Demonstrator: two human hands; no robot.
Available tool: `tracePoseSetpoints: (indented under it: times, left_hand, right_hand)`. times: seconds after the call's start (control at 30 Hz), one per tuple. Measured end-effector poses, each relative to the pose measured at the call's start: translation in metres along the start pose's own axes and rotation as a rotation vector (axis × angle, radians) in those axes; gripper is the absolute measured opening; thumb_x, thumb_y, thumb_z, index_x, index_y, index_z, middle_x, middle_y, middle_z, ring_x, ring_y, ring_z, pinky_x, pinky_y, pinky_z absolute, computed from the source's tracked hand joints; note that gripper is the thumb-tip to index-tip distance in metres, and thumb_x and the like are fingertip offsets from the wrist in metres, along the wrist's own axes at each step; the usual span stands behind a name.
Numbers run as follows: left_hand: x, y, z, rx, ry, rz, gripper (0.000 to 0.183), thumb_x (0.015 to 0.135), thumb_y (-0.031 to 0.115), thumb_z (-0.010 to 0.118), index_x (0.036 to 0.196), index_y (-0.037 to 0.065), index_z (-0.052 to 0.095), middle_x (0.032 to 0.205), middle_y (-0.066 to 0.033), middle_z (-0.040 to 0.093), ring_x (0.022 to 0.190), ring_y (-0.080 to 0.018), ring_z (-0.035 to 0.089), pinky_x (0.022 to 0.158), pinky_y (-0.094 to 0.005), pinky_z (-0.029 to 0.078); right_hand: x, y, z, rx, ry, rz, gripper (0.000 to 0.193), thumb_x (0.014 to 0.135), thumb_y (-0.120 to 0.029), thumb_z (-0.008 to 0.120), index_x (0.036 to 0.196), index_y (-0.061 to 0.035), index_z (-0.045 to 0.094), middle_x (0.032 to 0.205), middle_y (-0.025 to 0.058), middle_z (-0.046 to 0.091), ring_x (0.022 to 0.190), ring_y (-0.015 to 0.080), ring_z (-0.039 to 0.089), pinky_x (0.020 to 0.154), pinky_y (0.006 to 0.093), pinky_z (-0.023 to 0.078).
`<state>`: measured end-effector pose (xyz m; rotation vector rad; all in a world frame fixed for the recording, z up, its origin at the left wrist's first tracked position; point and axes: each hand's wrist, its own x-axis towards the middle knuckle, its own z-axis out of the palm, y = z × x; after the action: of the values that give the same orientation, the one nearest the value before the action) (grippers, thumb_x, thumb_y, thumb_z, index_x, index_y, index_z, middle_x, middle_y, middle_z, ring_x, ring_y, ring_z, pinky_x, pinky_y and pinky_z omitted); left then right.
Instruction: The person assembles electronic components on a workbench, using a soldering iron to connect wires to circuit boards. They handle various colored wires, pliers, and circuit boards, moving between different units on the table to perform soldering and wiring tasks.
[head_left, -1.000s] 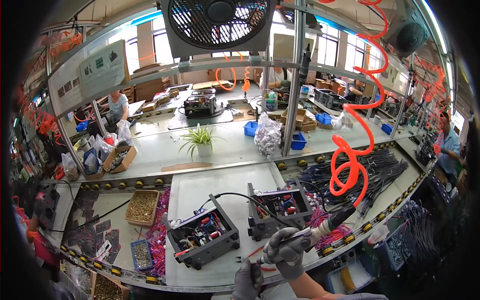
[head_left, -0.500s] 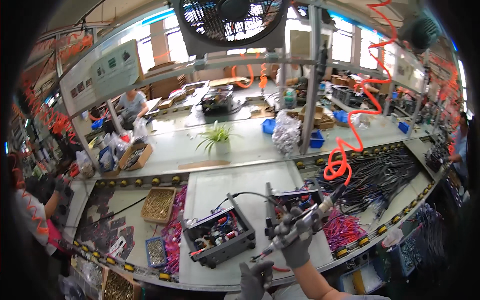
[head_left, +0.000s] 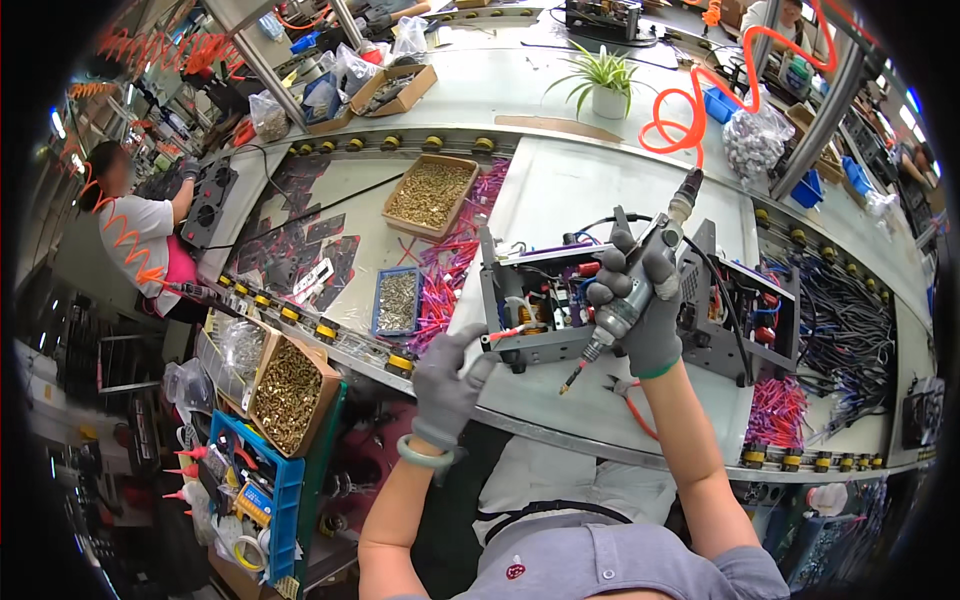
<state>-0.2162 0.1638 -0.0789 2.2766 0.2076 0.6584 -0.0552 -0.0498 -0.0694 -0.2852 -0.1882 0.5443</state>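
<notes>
Right hand [head_left: 650, 315]: fingers wrapped around the body of the driver [head_left: 622, 312]. The bit [head_left: 573, 379] projects down and to the left of these fingers, its tip in front of the chassis [head_left: 550, 348].

Left hand [head_left: 445, 385]: fingers partly curled beside the free end of the red lead [head_left: 508, 333]. Whether they pinch it cannot be told. The chassis sits on the worktop [head_left: 575, 190], just to the right of the left fingers.

The step in hand is judged to be positioning the lead with the driver held ready. Grip the lead behind its terminal, leaving the metal exposed. Keep the left fingers out of the bit's line. Present the bit square and apply steady pressure. Keep the driver clear of the pliers [head_left: 633, 411], which lie below the right fingers.

Change from half a second earlier: the left fingers were close to the driver tip; they are now apart from it, at the lead. The view has also tilted downward, so disregard shifts of fixed objects.
</notes>
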Motion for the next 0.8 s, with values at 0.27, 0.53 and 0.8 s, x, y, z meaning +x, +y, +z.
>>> tracePoseSetpoints:
  times: [0.27, 0.53, 0.8]
  left_hand:
    - [0.044, 0.033, 0.037, 0.158, -0.04, 0.352, 0.015, 0.081, 0.026, 0.071, 0.093, 0.016, 0.073, 0.072, -0.0048, 0.055, 0.067, -0.0236, 0.058, 0.06, -0.0384, 0.045]
    - [0.095, 0.041, 0.038, 0.462, -0.661, 0.173, 0.031, 0.087, 0.039, 0.058, 0.084, 0.012, 0.07, 0.085, -0.0098, 0.066, 0.082, -0.0312, 0.066, 0.072, -0.0433, 0.052]
    - [0.093, 0.03, 0.041, 0.319, -0.428, 0.168, 0.023, 0.08, 0.037, 0.071, 0.086, 0.014, 0.072, 0.086, -0.0066, 0.066, 0.078, -0.0255, 0.066, 0.071, -0.0374, 0.052]
  right_hand:
    - [-0.003, 0.002, -0.004, 0.002, 0.007, -0.047, 0.038, 0.089, -0.031, 0.064, 0.118, -0.007, 0.055, 0.092, 0.0045, 0.058, 0.069, 0.011, 0.055, 0.068, 0.032, 0.047]
    - [0.0, -0.001, 0.004, 0.02, 0.023, -0.023, 0.029, 0.086, -0.021, 0.06, 0.111, -0.0079, 0.058, 0.088, 0.0046, 0.06, 0.068, 0.0113, 0.058, 0.066, 0.0316, 0.052]
    - [-0.002, -0.001, -0.001, -0.04, 0.026, -0.025, 0.038, 0.089, -0.027, 0.063, 0.121, -0.0081, 0.052, 0.092, 0.0026, 0.058, 0.07, 0.0122, 0.057, 0.067, 0.0333, 0.053]
